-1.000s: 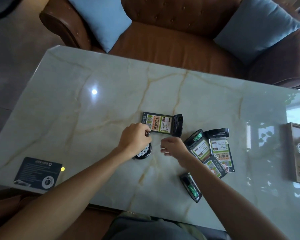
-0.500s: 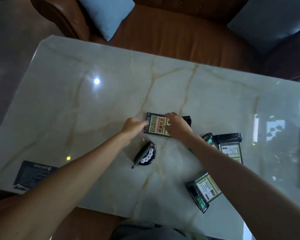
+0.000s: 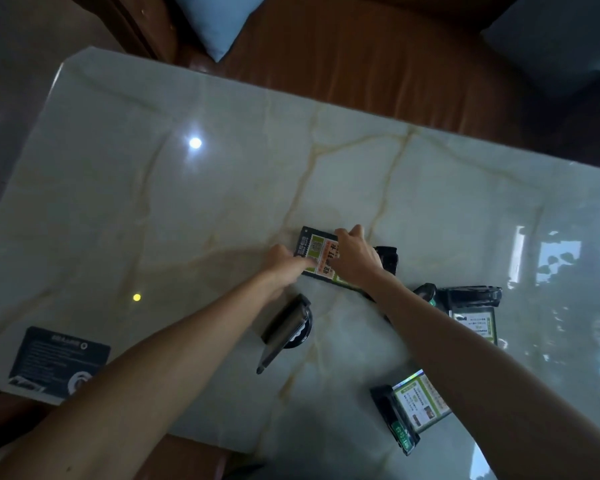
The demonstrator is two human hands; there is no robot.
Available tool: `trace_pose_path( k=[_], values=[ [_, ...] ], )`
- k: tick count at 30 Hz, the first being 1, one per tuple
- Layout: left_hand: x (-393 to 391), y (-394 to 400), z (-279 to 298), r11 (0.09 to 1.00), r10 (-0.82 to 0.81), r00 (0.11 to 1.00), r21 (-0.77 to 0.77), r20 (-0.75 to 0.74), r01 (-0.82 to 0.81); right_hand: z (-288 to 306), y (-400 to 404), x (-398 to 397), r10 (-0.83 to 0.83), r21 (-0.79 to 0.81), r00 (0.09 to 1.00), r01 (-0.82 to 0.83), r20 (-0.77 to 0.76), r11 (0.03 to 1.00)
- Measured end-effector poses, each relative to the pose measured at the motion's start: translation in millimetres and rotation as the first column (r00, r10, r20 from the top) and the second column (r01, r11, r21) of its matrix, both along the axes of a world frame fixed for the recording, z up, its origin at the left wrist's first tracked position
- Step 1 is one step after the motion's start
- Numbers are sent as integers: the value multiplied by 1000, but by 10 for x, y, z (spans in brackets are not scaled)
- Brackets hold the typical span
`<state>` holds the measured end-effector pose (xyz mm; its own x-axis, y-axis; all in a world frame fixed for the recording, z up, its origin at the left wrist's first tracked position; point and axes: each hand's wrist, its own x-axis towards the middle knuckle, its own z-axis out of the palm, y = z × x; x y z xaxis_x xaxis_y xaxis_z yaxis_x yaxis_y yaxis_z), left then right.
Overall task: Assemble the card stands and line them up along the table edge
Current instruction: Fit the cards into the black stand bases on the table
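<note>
the green-printed card (image 3: pixel 317 254) lies flat mid-table, its black base (image 3: pixel 388 259) at its right end. left hand (image 3: pixel 284 265) pinches the near-left corner, right hand (image 3: pixel 355 259) presses down on top, both gripping it. looks like the assembly step; next it needs standing upright. other stands (image 3: pixel 409 407) wait near right.

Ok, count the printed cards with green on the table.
3 clearly: one under both hands, one right of the right forearm, one near the front edge. The forearm may hide more.
</note>
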<state>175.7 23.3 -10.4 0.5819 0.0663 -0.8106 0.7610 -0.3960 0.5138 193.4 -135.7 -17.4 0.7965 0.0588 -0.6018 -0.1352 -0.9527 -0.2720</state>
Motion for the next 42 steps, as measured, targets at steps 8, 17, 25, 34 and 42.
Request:
trace_pose_path(
  k=[8,17,25,34,42],
  values=[
    [83,-24,150,997,76,981,15,180,-79,113,-295,181,-208,201,975,220,-77,955],
    [259,-175,782,998,-7,867,-48,498,36,557,-587,15,-384,344,918,332,94,878],
    [-64,-290,1103,981,-183,780,64,599,181,796,-658,-351,-460,399,881,384,110,832],
    [-319,-300,1165,964,-267,765,154,586,218,866,-606,-664,-496,403,867,442,35,801],
    [-438,-661,1636,907,-410,489,286,770,309,1120,-899,-999,-594,462,805,519,20,719]
  ],
)
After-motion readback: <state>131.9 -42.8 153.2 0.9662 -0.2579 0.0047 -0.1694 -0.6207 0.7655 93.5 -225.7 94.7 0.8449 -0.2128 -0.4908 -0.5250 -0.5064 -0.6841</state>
